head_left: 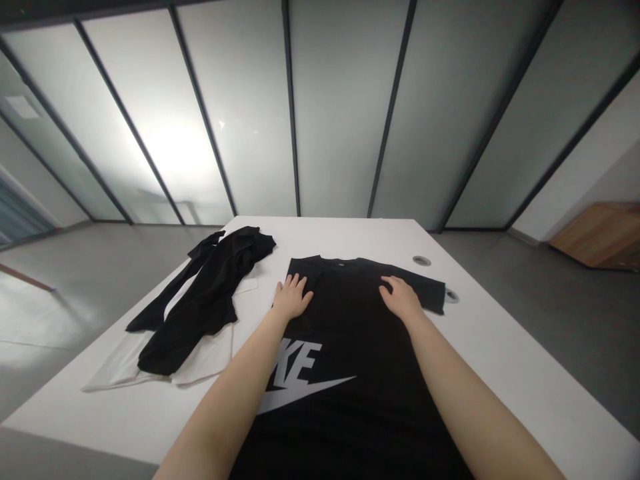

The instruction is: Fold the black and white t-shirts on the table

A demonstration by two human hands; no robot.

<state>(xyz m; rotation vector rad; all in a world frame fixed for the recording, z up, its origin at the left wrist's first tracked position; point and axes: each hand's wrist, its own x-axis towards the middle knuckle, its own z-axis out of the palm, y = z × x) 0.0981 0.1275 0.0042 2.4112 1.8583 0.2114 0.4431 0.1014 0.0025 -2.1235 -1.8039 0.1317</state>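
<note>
A black T-shirt [350,327] with pale grey lettering and a swoosh lies spread on the white table, its collar at the far end. My left hand [293,295] rests on its left shoulder and sleeve area, fingers spread. On the right side of the chest, below the shoulder, lies my right hand [400,297], fingers apart and palm down. The right sleeve reaches out flat past that hand. My left forearm hides part of the lettering, and the left sleeve is partly covered by my hand.
On the left of the white table [500,373], a heap of black clothes [210,293] lies over white cloth [213,353]. Two tape rolls are at the right: one grey roll [421,261], another roll [452,296] beside the sleeve. Frosted glass panels [345,113] stand behind.
</note>
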